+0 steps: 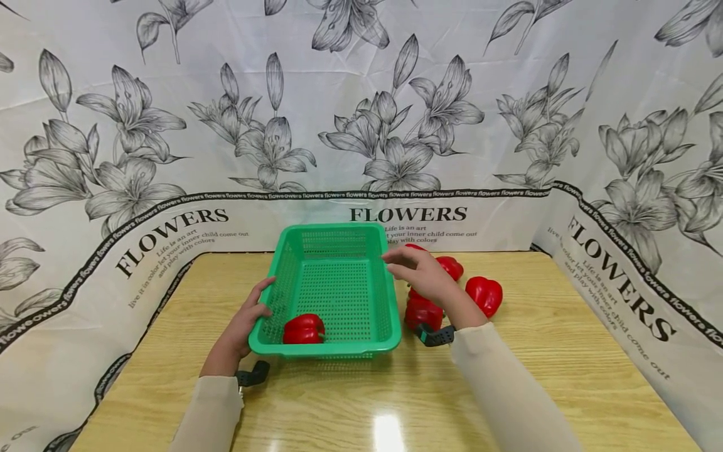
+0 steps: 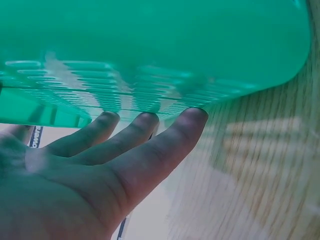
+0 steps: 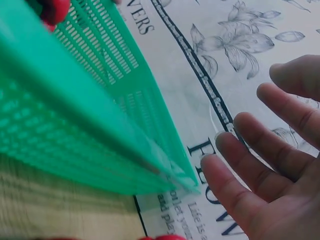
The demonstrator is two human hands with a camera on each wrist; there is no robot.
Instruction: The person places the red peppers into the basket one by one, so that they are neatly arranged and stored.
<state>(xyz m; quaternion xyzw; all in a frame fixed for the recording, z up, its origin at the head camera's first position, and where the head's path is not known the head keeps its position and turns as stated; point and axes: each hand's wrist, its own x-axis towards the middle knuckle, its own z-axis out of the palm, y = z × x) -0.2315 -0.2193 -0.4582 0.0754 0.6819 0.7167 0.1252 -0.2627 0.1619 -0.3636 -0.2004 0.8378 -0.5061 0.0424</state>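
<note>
A green plastic basket with slotted walls sits at the middle of the table. One red bell pepper lies inside, in its near left corner. My left hand grips the basket's left side, thumb at the rim; in the left wrist view several fingertips press against the outer wall. My right hand is raised beside the right rim, above more red bell peppers. Its fingers are spread and loosely bent in the right wrist view, apart from the basket and holding nothing.
To the right of the basket, a red bell pepper lies apart from the group partly covered by my right hand and forearm. A flower-printed cloth hangs behind the wooden table and along its sides.
</note>
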